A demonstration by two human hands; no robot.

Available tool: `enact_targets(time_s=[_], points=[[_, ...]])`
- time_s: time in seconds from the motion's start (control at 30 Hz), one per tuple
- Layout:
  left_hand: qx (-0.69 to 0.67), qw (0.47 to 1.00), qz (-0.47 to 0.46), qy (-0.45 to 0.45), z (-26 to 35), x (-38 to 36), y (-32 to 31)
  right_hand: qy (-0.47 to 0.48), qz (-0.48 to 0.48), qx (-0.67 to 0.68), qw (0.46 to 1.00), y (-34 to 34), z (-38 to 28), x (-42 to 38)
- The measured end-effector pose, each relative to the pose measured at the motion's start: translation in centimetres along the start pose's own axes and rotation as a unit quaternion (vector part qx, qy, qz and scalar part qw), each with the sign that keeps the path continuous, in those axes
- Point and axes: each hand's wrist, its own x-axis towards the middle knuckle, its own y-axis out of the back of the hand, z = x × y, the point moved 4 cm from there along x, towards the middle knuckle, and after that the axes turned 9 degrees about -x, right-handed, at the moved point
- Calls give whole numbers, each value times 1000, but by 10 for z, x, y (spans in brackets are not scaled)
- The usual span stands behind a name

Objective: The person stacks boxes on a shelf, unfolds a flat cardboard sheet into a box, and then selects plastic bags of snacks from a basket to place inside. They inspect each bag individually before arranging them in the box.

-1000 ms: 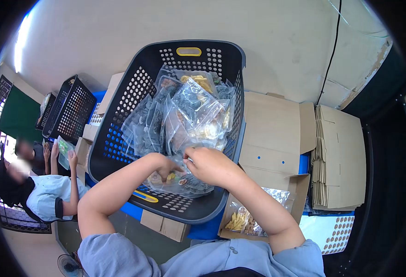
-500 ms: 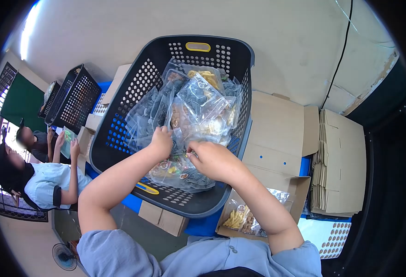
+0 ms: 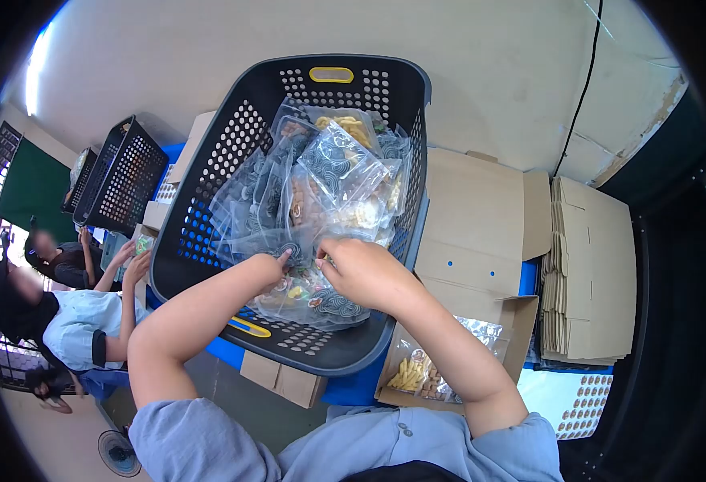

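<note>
A large black perforated basket (image 3: 244,145) holds a heap of clear plastic snack pouches (image 3: 349,165) with dark swirl prints. My left hand (image 3: 266,273) is closed at the top edge of a pouch (image 3: 296,293) in the near part of the heap; one finger points up and the others are mostly hidden. Across from it, my right hand (image 3: 361,269) pinches at the same pouch's upper edge, fingers curled inward. Colourful pieces show through this pouch. Yellow snacks fill another pouch (image 3: 353,128) at the far end.
An open cardboard box (image 3: 521,329) with filled pouches stands at the right, beside stacked flat cartons (image 3: 594,273). Other black baskets (image 3: 132,173) are at the left. A co-worker in a light blue shirt (image 3: 87,325) holds a pouch; another person sits behind.
My left hand has moved down and slightly left, from above the pouch's edge to lower against it. My right hand has shifted slightly left. The co-worker's hands and pouch have lowered.
</note>
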Motion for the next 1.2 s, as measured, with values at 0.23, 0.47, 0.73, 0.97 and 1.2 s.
enact_targets(time_s=[0.23, 0.47, 0.73, 0.97, 1.2], points=[[-288, 940, 7, 182, 14, -23, 9, 16, -5, 16, 1000, 3, -3, -3], [-153, 988, -20, 0, 11, 21, -9, 17, -1, 9, 1000, 2, 1, -4], [-153, 988, 0, -9, 13, 28, -17, 14, -4, 7, 1000, 1, 1, -3], [-162, 987, 23, -12, 14, 28, -22, 24, 1, 12, 1000, 0, 0, -2], [-259, 964, 23, 50, 25, -43, 21, 28, -36, 0, 999, 1, -6, -3]])
